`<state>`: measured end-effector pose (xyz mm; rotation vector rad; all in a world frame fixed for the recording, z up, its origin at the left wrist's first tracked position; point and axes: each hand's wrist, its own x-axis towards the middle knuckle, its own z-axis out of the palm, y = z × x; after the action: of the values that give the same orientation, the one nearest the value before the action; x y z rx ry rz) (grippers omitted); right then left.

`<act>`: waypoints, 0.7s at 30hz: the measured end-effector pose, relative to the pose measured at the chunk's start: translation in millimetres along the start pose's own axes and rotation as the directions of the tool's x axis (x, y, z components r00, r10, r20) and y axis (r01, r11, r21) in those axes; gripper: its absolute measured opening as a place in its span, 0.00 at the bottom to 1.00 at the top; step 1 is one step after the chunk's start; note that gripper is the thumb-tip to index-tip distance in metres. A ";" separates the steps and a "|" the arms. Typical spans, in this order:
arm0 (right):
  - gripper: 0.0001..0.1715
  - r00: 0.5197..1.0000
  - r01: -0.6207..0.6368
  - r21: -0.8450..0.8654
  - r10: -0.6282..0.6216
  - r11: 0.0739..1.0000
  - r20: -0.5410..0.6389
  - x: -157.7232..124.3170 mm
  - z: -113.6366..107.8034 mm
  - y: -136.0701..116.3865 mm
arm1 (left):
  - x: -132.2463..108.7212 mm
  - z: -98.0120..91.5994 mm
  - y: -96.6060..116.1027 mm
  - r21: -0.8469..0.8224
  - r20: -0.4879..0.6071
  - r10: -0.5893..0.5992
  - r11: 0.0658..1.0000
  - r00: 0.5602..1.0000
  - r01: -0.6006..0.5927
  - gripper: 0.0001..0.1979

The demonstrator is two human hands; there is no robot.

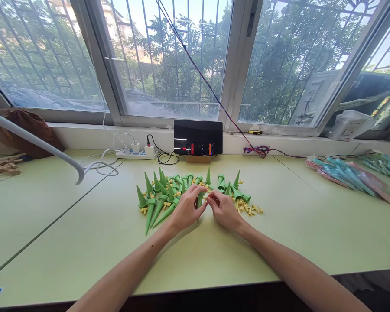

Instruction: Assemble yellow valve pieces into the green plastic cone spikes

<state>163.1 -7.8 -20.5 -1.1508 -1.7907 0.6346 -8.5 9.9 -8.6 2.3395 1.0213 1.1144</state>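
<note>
My left hand point(186, 209) is closed round a green plastic plant-watering spike point(199, 199), its tip pointing down toward the table. My right hand point(226, 211) pinches a small yellow valve piece point(206, 198) against the side of that spike; whether it sits inside a hole cannot be made out. Around and beyond both hands lie many similar green spikes point(151, 213), some standing on their caps, some on their sides. Loose yellow valve pieces point(247, 208) are heaped to the right of my right hand, with more scattered among the spikes.
At the back, a phone point(199, 149) leans before a black tablet point(198, 128). Left of them lies a power strip point(136, 153) with cables. A white curved lamp arm point(35, 141) crosses the left side. Plastic packets point(347, 175) lie at right. A yellow cutter point(255, 132) rests on the sill.
</note>
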 end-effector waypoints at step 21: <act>0.19 1.000 0.013 -0.039 -0.013 0.999 0.005 1.6 -0.7 0.6 | 0.0 0.7 0.5 -0.035 0.024 -0.024 0.999 0.999 0.025 0.12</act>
<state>163.7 -6.1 -20.0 -1.1637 -1.8201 0.5972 -7.7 9.5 -8.7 2.3012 1.0108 1.0850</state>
